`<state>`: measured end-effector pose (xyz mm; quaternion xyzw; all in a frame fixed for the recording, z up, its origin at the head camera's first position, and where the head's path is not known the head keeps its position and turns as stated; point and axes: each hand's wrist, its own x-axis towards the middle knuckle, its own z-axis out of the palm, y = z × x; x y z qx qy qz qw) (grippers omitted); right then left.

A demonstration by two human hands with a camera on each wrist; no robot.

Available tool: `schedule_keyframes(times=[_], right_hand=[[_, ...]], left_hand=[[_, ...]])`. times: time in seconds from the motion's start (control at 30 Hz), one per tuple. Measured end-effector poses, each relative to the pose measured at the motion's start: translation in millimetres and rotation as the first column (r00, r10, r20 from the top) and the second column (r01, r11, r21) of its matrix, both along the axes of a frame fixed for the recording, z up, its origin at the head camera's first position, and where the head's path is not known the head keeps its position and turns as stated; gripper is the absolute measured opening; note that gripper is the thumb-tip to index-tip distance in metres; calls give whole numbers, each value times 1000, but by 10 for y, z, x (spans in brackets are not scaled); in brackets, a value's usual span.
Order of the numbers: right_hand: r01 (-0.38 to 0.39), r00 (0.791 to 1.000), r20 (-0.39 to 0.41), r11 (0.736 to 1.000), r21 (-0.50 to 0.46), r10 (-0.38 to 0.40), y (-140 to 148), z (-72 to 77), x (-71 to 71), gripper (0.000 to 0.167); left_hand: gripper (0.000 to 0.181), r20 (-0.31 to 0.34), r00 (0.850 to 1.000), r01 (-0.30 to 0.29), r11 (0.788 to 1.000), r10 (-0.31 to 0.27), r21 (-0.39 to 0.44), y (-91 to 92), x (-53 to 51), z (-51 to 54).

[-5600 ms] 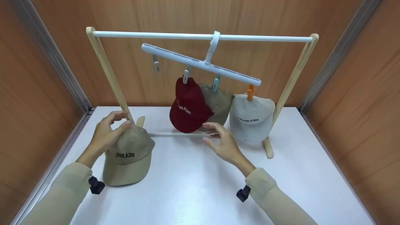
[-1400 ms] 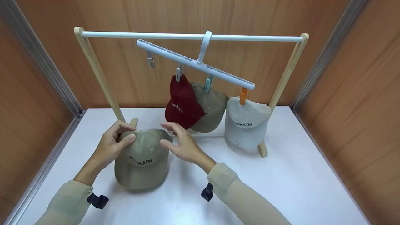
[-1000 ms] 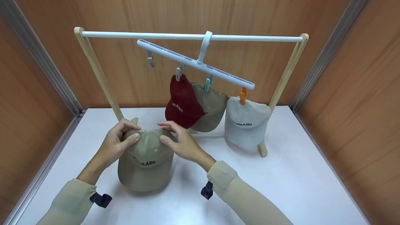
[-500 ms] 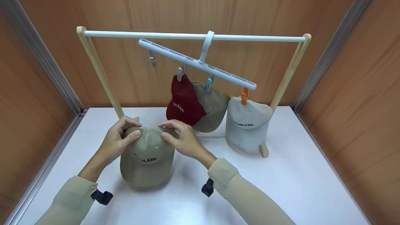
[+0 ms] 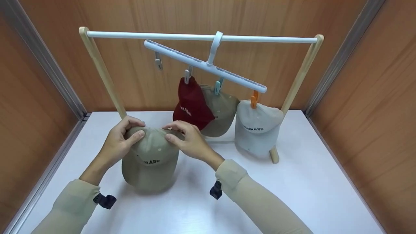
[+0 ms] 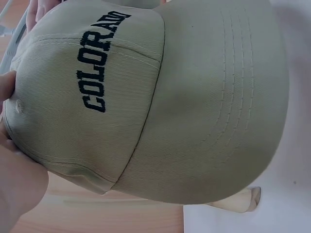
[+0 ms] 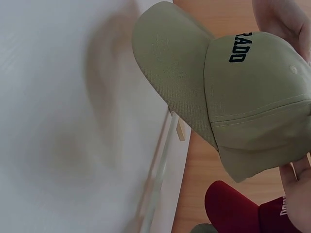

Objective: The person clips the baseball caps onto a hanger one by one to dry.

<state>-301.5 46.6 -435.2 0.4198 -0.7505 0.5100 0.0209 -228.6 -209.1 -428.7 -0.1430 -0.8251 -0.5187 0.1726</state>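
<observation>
Between my two hands is a khaki baseball cap [image 5: 151, 159], brim pointing toward me and COLORADO stitched on its front, which the left wrist view shows close up. My left hand [image 5: 118, 141] pinches the crown's left side between thumb and fingers. On the crown's right side, my right hand [image 5: 193, 141] pinches the fabric the same way. The cap appears raised above the white table, its shadow falling below in the right wrist view. Beyond the hands a pale blue clip hanger [image 5: 195, 63] hangs tilted, its left end higher. Its leftmost grey clip [image 5: 158, 61] holds nothing.
Clipped on the hanger are a dark red cap [image 5: 193, 107], a second khaki cap [image 5: 227, 110] partly behind it, and a pale grey cap [image 5: 258, 133] under an orange clip [image 5: 254, 100]. A white rail [image 5: 130, 34] on wooden legs carries the hanger. Wood-grain walls enclose the table.
The held cap has moved right from the left leg. My right hand, earlier holding nothing near the hanging caps, has come left and taken its right side. Lately both hands rose slightly with it.
</observation>
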Motion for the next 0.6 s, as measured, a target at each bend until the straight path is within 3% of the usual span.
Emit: schedule_keyframes(times=[0.6], right_hand=[[15, 1000, -3, 1000, -2, -15, -72, 266, -137, 29]], left_hand=[[22, -41, 998, -51, 999, 52, 12, -9, -108, 225]])
